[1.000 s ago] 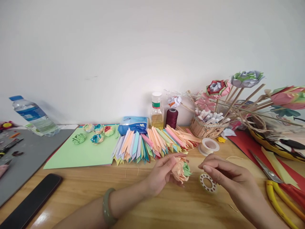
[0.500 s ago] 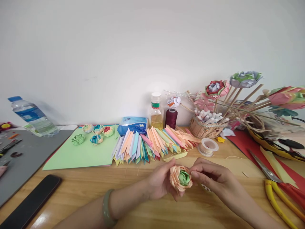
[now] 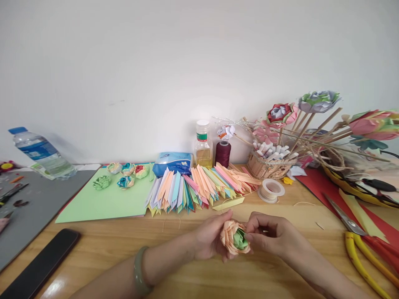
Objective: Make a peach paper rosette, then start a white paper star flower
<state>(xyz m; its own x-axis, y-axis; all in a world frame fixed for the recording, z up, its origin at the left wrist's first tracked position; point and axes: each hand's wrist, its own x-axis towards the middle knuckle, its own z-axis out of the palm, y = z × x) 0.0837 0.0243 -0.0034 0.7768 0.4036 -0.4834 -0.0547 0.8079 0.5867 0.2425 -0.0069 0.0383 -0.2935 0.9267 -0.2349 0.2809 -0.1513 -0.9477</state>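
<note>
A paper flower (image 3: 231,237) with peach outer petals and a green centre is held above the wooden table (image 3: 187,278). My left hand (image 3: 212,237) is closed round its left side and underside. At its right edge, the thumb and index finger of my right hand (image 3: 270,233) pinch the petals beside the green centre. Just behind my hands lie a folded pale-yellow strip (image 3: 230,203) and a long row of folded coloured paper pieces (image 3: 177,191). A spool of thin cord (image 3: 271,191) stands behind my right hand.
Several finished paper flowers (image 3: 126,182) rest on green sheets (image 3: 102,205) at the left. A black phone (image 3: 40,263) lies at front left, and yellow-handled scissors (image 3: 355,245) at right. Behind are a water bottle (image 3: 42,151), a maroon thread cone (image 3: 222,154) and a basket (image 3: 271,165).
The flower has turned and tilted slightly in my left hand. My right fingers have moved left and inward, nearer the green centre.
</note>
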